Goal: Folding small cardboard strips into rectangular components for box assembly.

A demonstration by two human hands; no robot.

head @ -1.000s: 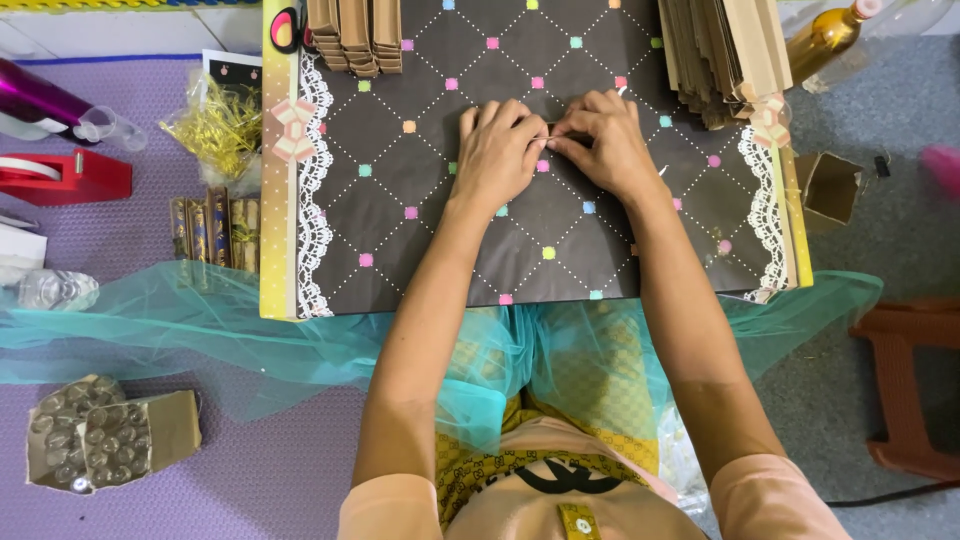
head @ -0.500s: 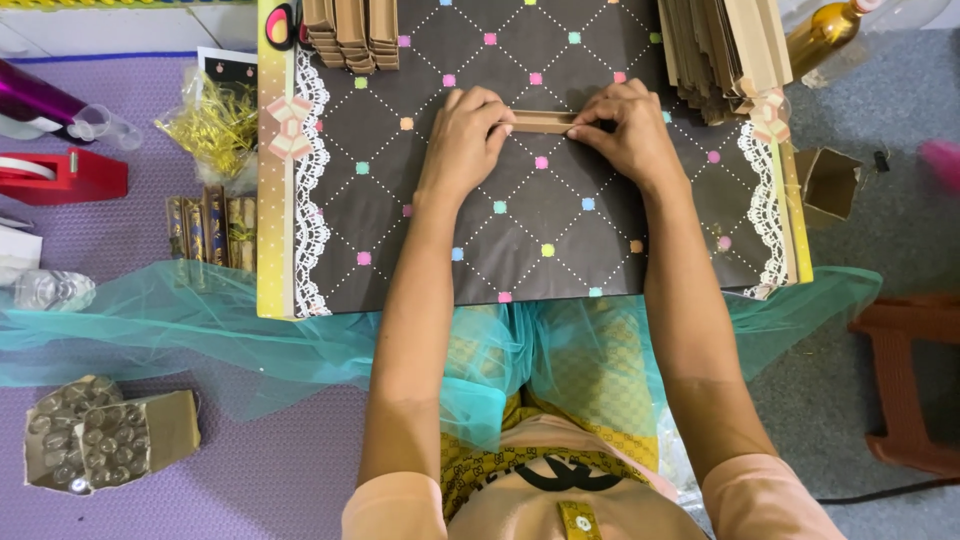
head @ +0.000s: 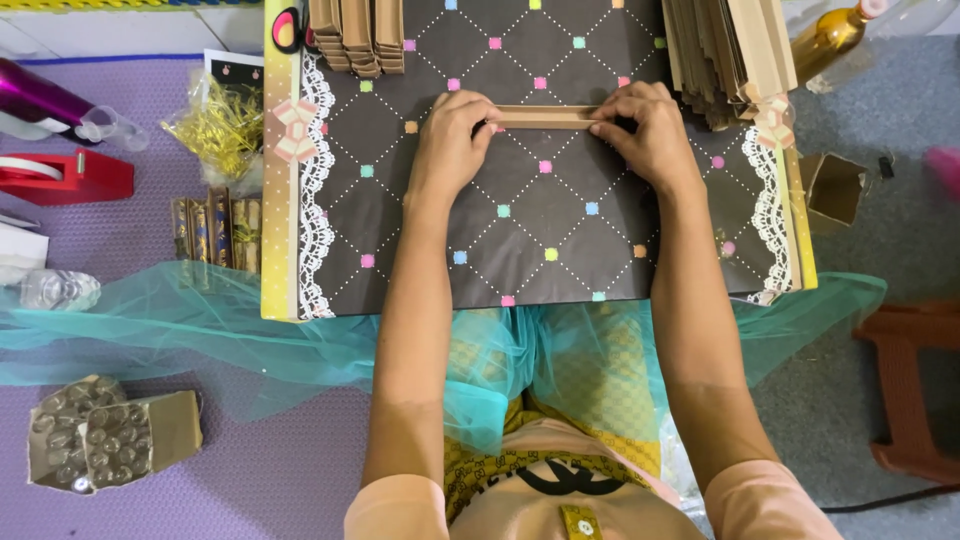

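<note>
Hands pinch folded brown paper strip [head: 545,116] at both ends, flat on dark patterned desk [head: 560,240]; my left hand [head: 452,140] fingers closed on left end, right hand [head: 650,135] likewise, keeping crease straight; folded stacks [head: 357,35] nearby.

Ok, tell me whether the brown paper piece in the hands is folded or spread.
Folded: the brown paper piece is a narrow flat strip, pinched at its ends by left hand and right hand.

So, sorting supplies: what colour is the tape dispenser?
Red plastic tape dispenser, left on the purple mat; head view.
</note>
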